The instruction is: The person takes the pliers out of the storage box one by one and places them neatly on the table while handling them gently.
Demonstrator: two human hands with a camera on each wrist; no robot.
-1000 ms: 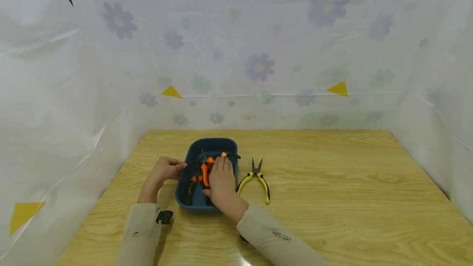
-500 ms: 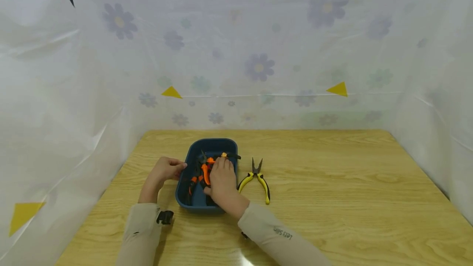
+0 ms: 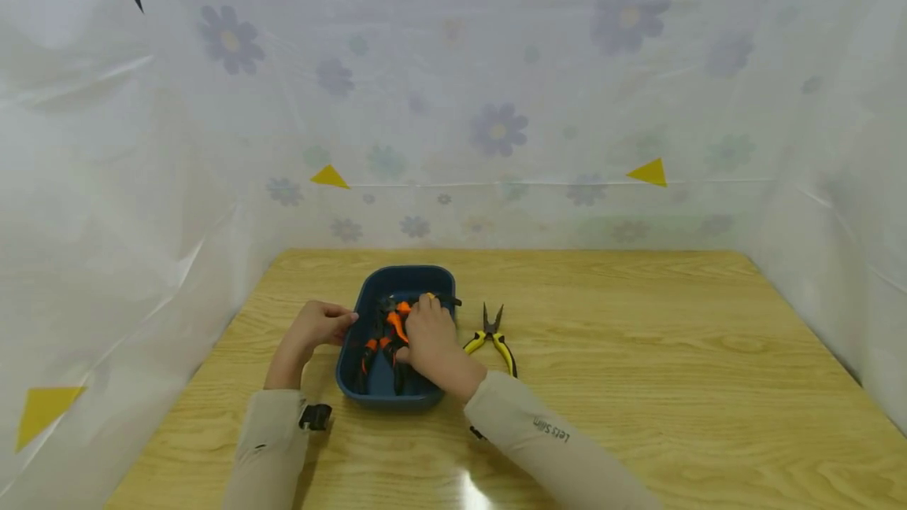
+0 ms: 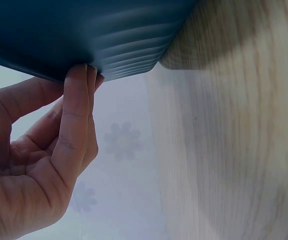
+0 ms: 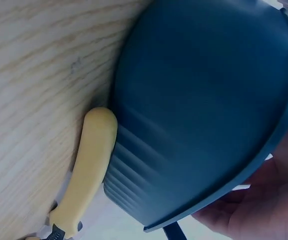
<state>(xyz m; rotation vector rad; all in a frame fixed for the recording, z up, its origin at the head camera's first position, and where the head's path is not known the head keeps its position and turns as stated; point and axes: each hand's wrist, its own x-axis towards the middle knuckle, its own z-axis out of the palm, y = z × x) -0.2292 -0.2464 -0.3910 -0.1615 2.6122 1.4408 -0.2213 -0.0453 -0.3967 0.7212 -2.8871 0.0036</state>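
On the left of the table is a blue plastic bin [image 3: 394,401]. My left hand [image 3: 322,324] pinches its left rim, thumb and fingertips meeting at the edge in the left wrist view. Inside lie pliers [image 3: 379,345] with orange-and-black handles and another orange-handled tool [image 3: 397,327]. Over the bin's right side reaches my right hand [image 3: 434,343], its fingers down among the tools. I cannot tell what they hold. A black handle end [image 3: 456,302] juts over the right rim. In the right wrist view, the bin wall [image 5: 198,100] hides part of the right hand [image 5: 268,200].
Needle-nose pliers [image 3: 490,333] with yellow-and-black handles lie on the table just right of the bin. In the right wrist view one yellow handle [image 5: 86,165] sits against the bin wall. A white patterned sheet [image 3: 496,101] surrounds the wooden table [image 3: 673,352].
My right hand has shifted slightly right, and its forearm now covers more of the yellow pliers. Orange-handled tools in the bin have turned a little. The left hand has stayed put.
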